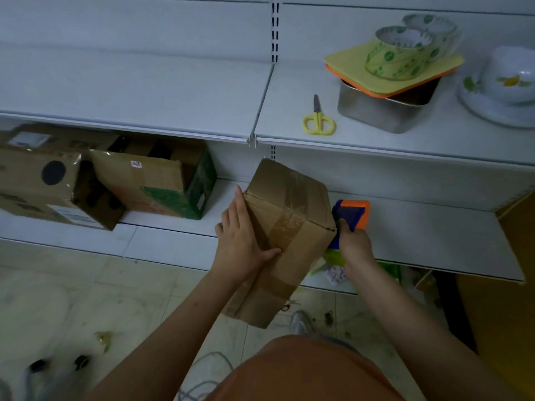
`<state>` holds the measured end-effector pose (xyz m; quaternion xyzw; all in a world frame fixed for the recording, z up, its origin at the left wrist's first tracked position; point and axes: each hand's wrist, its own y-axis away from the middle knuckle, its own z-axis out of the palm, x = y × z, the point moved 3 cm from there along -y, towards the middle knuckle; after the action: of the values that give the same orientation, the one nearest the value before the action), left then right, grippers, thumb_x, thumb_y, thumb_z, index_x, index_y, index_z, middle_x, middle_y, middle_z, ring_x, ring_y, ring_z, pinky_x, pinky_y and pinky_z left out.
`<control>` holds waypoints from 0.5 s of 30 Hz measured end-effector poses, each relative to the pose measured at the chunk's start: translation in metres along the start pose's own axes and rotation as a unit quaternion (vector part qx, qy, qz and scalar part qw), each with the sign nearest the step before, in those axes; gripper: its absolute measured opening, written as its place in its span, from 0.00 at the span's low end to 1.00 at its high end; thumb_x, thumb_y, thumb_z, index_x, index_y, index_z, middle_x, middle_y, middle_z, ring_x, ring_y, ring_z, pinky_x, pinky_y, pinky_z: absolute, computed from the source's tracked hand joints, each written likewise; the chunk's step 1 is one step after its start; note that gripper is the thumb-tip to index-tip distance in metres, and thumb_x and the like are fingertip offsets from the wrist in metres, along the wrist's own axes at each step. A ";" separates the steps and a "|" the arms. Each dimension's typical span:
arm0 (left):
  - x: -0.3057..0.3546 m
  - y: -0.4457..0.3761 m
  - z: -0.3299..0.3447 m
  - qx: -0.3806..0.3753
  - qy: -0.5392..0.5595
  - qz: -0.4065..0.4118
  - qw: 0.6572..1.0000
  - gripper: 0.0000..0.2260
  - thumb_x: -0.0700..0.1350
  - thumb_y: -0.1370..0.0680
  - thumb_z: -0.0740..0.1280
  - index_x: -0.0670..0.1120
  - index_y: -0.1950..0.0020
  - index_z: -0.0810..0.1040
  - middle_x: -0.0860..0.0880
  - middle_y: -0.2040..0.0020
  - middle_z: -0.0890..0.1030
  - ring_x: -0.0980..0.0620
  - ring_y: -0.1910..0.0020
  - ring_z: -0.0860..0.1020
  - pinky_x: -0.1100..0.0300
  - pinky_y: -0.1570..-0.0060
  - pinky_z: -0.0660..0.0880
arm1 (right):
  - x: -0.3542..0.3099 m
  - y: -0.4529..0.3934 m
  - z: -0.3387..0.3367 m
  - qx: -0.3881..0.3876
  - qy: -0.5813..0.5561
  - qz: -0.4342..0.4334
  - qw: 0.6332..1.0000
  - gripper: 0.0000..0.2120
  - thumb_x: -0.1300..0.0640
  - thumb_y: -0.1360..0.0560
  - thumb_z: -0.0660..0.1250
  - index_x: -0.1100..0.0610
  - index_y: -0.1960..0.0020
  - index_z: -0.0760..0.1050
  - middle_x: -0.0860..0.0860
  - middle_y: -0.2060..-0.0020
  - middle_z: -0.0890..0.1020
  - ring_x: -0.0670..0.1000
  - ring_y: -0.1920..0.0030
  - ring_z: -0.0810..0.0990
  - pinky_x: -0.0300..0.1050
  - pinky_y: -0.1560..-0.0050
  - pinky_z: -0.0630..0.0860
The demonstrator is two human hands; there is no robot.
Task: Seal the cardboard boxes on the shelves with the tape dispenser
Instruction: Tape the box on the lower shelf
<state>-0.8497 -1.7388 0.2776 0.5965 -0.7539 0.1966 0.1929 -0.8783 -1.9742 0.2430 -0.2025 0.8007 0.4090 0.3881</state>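
With the box tilted off the lower shelf, its long axis running toward me, my left hand lies flat, steadying its left face; my right hand grips the tape dispenser against its right edge.

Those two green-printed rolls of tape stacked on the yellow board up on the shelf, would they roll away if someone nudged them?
Probably not at first: the green-printed tape rolls lie flat on their sides, so they would likely slide. The yellow board sits skewed over a metal tin, overhanging it, so a push might tip it. Knocked onto an edge, a roll could roll off.
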 end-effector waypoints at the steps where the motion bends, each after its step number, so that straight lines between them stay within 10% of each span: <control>1: -0.002 0.002 -0.001 0.004 -0.010 -0.008 1.000 0.67 0.62 0.37 0.80 0.48 0.21 0.29 0.43 0.21 0.55 0.42 0.24 0.58 0.41 0.27 0.58 | 0.000 0.000 0.006 -0.008 0.015 0.003 1.000 0.17 0.46 0.18 0.58 0.60 0.52 0.73 0.57 0.58 0.77 0.52 0.63 0.73 0.44 0.67 0.65; 8: -0.032 0.013 -0.020 0.006 0.023 -0.025 0.999 0.63 0.58 0.33 0.78 0.51 0.22 0.27 0.47 0.20 0.51 0.41 0.24 0.58 0.41 0.25 0.58 | -0.003 0.010 0.036 -0.041 0.006 0.007 0.999 0.17 0.46 0.19 0.60 0.60 0.48 0.74 0.61 0.50 0.81 0.60 0.49 0.80 0.53 0.44 0.76; 15: -0.049 0.035 -0.011 0.000 0.042 -0.036 0.998 0.61 0.60 0.32 0.77 0.54 0.22 0.29 0.53 0.22 0.42 0.41 0.22 0.52 0.38 0.25 0.58 | -0.010 0.015 0.048 -0.041 -0.027 0.003 0.999 0.14 0.46 0.19 0.60 0.57 0.53 0.73 0.60 0.50 0.80 0.61 0.48 0.80 0.52 0.48 0.76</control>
<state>-0.8726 -1.6851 0.2591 0.6149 -0.7229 0.2144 0.2310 -0.8596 -1.9263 0.2406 -0.2048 0.7730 0.4483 0.3995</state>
